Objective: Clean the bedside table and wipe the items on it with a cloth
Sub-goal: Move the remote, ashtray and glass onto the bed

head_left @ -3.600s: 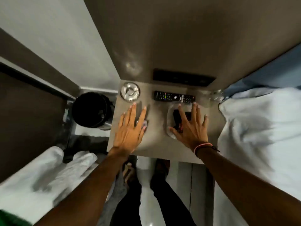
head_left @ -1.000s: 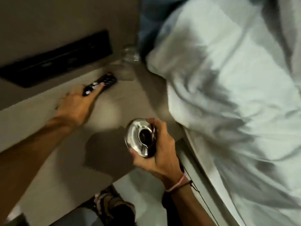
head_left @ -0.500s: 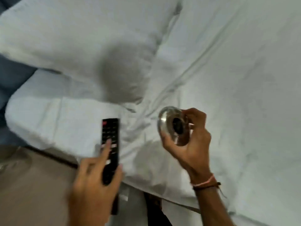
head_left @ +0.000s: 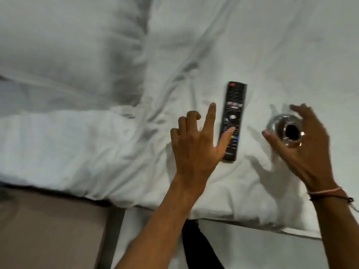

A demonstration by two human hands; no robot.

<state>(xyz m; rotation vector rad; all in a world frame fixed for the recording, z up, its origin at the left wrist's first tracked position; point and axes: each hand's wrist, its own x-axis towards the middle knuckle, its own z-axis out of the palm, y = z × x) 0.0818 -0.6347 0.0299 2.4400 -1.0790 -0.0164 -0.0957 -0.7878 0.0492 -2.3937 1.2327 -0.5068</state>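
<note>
Lying flat on the white bed sheet [head_left: 252, 45], one black remote [head_left: 232, 121] points toward twelve o'clock, its buttons up. One left hand [head_left: 196, 144] sits at its nine o'clock, grip apart, thumb tip over the remote's edge, the other fingers clear of it. At the remote's three o'clock, one right hand [head_left: 303, 140] has its grip around one shiny glass ashtray [head_left: 287, 131]. One pillow [head_left: 68, 45] lies at ten o'clock, and a corner of the brown table [head_left: 48, 230] shows at seven.

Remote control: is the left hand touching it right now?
Touching. The head view shows the left hand open, its thumb tip lying on the remote control.
</note>
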